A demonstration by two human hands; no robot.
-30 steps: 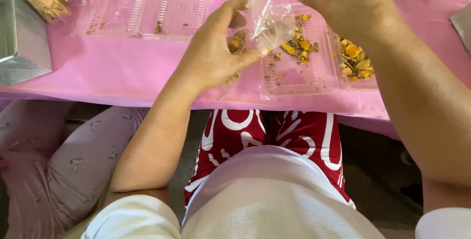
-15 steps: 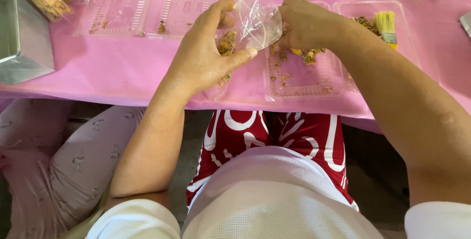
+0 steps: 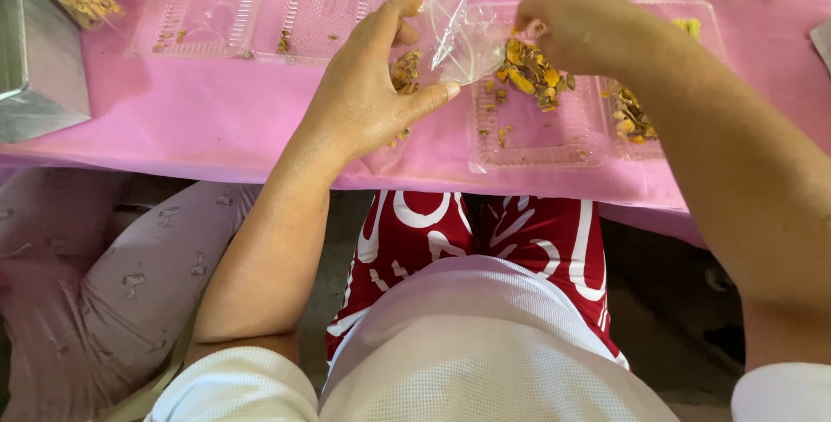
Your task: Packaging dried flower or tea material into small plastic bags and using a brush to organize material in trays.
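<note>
Clear plastic bag [image 3: 459, 32] still pinched, right hand [image 3: 576, 24] lifted off dried pieces [image 3: 530, 71]

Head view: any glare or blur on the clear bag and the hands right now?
Head view: soft, even light with no hard shadows on the pink tablecloth; pale glare streaks on the clear bag in the left hand; right hand slightly soft at its fingertips; dried yellow pieces in the clear tray stay sharp.

She wears a white waffle-knit top [image 3: 467, 361] with short sleeves, bare forearms, and red trousers [image 3: 485, 231] patterned with bold white curving lines.
</note>
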